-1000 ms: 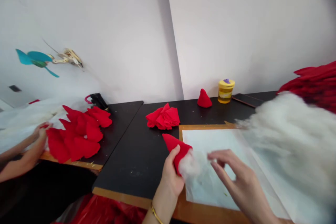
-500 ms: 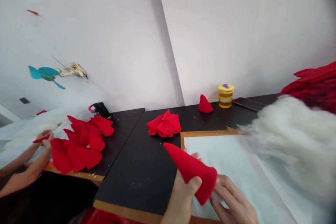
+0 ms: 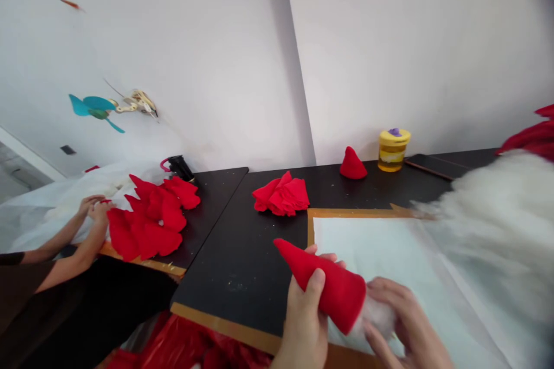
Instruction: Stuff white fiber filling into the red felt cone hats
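My left hand (image 3: pixel 305 305) wraps round a red felt cone (image 3: pixel 331 285), its tip pointing up and to the left. At the cone's wide end, my right hand (image 3: pixel 404 320) grips a tuft of white stuffing (image 3: pixel 376 317) that sits against the opening. How much stuffing lies inside the cone is hidden. Both hands are above a white sheet (image 3: pixel 359 236) on the black table (image 3: pixel 229 265). Beyond them lies a stack of red felt pieces (image 3: pixel 282 195), and a small red cone (image 3: pixel 353 164) stands near the wall.
A large heap of white stuffing (image 3: pixel 506 207) lies at the right. Behind it are a yellow-lidded tub (image 3: pixel 393 151) and a dark phone (image 3: pixel 437 166). To the left, a co-worker's hands (image 3: pixel 95 207) are beside a pile of red cones (image 3: pixel 149 222). A red plastic bag (image 3: pixel 186 346) sits below the table edge.
White stuffing now shows between my right hand and the cone's opening, as that hand has drawn a little to the right. The view has shifted left.
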